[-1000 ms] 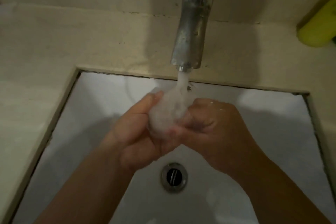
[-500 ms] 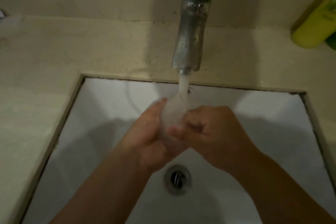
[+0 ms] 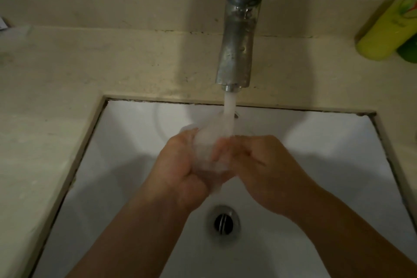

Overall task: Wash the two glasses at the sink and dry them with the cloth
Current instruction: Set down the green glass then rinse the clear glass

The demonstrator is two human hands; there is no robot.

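Stone-like, speckled beige table (image 3: 67, 70) spreads across the left and far side, matte and a little worn, framing the square, smooth white sink (image 3: 126, 133). Over the middle of the basin the left hand (image 3: 180, 165) curls its fingers around the left side of a clear glass (image 3: 208, 142), a pale, nearly see-through rounded shape blurred by the water. A white, frothy stream (image 3: 229, 115) falls into the glass from the chrome tap (image 3: 239, 36), a shiny cylindrical spout spotted with droplets. The right hand (image 3: 264, 165) closes on the right side of the same glass, knuckles bent and fingers clenched at its rim. Below the hands, nearer, sits the round metal drain (image 3: 223, 221). On the far right a glossy yellow-green bottle (image 3: 383, 29) rests on the table.
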